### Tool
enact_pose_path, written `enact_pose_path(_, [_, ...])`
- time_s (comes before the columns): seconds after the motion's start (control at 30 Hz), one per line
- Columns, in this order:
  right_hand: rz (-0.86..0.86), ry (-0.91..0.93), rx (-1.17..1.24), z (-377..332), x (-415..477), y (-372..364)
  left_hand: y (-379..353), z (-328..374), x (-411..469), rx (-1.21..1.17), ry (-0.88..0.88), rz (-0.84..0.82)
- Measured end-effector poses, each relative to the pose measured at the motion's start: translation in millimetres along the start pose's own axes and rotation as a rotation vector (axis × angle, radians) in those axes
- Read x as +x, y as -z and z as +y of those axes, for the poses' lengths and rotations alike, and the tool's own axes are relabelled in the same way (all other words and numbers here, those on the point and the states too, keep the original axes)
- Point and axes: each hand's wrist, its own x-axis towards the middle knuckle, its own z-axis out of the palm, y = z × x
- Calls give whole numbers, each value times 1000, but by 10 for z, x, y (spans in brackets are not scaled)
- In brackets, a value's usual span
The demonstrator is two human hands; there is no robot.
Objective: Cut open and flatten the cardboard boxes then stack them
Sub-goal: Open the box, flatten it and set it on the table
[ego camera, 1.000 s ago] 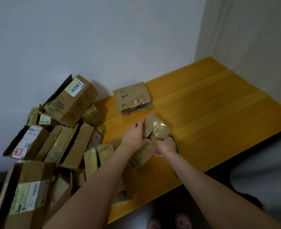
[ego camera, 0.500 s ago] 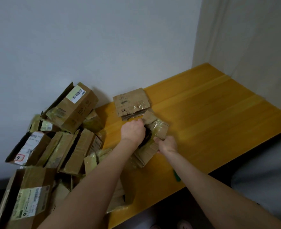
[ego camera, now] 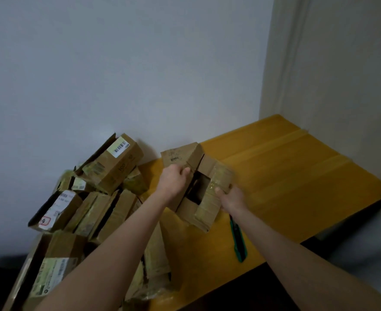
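A small taped cardboard box point(ego camera: 207, 203) is held just above the yellow table point(ego camera: 297, 176), its middle gaping open and dark inside. My left hand point(ego camera: 173, 178) grips its left wall with curled fingers. My right hand point(ego camera: 231, 198) grips the taped right flap, thumb on top. Right behind it lies a short stack of flattened cardboard point(ego camera: 180, 154) against the wall. A green box cutter point(ego camera: 237, 240) rests on the table below my right forearm.
A heap of several unopened and half-open cardboard boxes point(ego camera: 90, 198) fills the table's left side and spills over its front edge. White walls close off the back and right. The table's front edge runs diagonally at lower right.
The folded box has been pulled apart and now gapes open between both hands. It has moved back toward the flattened stack. The green cutter has come into view on the table.
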Motion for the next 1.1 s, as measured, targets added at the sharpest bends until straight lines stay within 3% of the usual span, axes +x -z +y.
enact_pose_path(0.27, [92, -50, -215, -358, -186, 210, -1, 175, -223, 52, -95, -30])
enact_pose_path(0.57, [-92, 49, 206, -256, -331, 445, 308, 109, -274, -16, -55, -25])
enact_pose_path(1.1, [-55, 176, 35, -189, -458, 526, 289, 55, -280, -69, -94, 28])
